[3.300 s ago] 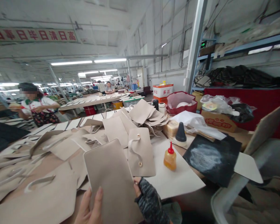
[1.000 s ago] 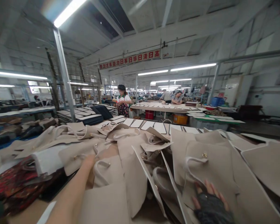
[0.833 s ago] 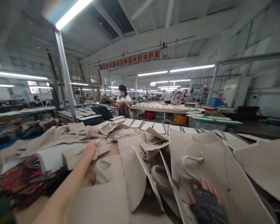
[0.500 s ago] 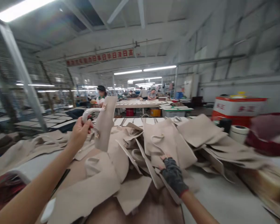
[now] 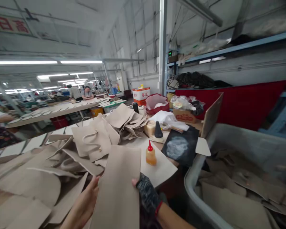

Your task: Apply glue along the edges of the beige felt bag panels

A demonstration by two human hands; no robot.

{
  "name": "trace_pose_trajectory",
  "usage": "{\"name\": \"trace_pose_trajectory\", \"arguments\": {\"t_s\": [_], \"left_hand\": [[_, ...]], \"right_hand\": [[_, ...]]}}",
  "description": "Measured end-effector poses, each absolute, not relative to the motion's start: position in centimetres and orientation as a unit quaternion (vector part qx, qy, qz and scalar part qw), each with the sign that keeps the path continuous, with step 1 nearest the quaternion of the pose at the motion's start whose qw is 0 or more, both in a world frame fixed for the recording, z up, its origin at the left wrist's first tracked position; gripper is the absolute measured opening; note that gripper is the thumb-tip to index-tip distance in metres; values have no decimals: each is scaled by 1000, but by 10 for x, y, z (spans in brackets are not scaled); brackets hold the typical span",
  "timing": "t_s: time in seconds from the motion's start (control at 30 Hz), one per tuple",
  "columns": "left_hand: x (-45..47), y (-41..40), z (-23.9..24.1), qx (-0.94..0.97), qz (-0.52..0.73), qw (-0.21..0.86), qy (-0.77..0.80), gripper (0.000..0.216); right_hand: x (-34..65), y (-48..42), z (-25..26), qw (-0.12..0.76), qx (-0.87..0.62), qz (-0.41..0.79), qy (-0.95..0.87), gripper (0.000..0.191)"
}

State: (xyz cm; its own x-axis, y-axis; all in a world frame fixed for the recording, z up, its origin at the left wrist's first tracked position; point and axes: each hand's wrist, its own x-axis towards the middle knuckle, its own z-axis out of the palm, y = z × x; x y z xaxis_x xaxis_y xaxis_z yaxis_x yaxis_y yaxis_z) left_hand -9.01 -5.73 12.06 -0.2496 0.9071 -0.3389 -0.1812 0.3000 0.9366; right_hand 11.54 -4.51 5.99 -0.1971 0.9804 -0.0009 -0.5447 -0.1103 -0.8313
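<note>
A flat beige leather panel (image 5: 120,187) stands up in front of me, held by both hands. My left hand (image 5: 87,200) grips its left edge with the thumb on the front. My right hand (image 5: 146,195), in a dark fingerless glove, grips its right edge. Behind the panel the table (image 5: 162,168) is heaped with beige bag pieces (image 5: 92,143), some with strap handles and metal snaps.
A glue bottle with a red tip (image 5: 151,154), a black cone (image 5: 158,130) and a black mat (image 5: 180,148) lie to the right. A grey bin (image 5: 200,206) of beige pieces stands at lower right. Behind are a red basket (image 5: 157,103), shelving (image 5: 228,47) and other people (image 5: 83,93).
My view has swung right from the pile towards the bin. My left hand, which had lifted a piece by its handle, now holds a flat panel together with my right hand.
</note>
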Motion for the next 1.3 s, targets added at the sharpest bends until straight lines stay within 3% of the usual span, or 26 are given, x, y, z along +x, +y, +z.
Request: {"name": "trace_pose_trajectory", "arguments": {"t_s": [0.1,0.2,0.33,0.43,0.53,0.63,0.7,0.8,0.93,1.17,1.3], "left_hand": [[-85,-49,99,356,417,506,666,83],[-87,-37,80,487,388,359,695,91],[-97,-28,79,581,357,169,711,67],[-87,-25,82,651,252,-19,716,49],[-53,-21,68,689,131,-154,696,43],[-14,-18,39,713,52,-92,693,34],[4,-17,21,712,34,-61,699,34],[9,-15,7,705,43,-60,705,33],[-3,-8,9,705,62,15,706,32],[-12,5,15,716,71,102,687,37],[-17,25,-10,717,88,112,683,40]], "right_hand": [[129,-40,43,581,-290,704,-288,53],[134,-29,32,593,-280,695,-293,53],[129,-11,14,541,-331,713,-298,55],[117,1,2,472,-370,728,-332,52],[116,5,-7,444,-448,655,-415,44],[141,10,-12,530,-510,508,-448,38],[168,20,-14,606,-547,349,-461,38],[202,49,-15,618,-567,216,-500,53],[216,91,-14,539,-560,292,-557,67],[215,84,-3,536,-490,406,-554,48],[238,41,14,538,-447,477,-532,51]]}}
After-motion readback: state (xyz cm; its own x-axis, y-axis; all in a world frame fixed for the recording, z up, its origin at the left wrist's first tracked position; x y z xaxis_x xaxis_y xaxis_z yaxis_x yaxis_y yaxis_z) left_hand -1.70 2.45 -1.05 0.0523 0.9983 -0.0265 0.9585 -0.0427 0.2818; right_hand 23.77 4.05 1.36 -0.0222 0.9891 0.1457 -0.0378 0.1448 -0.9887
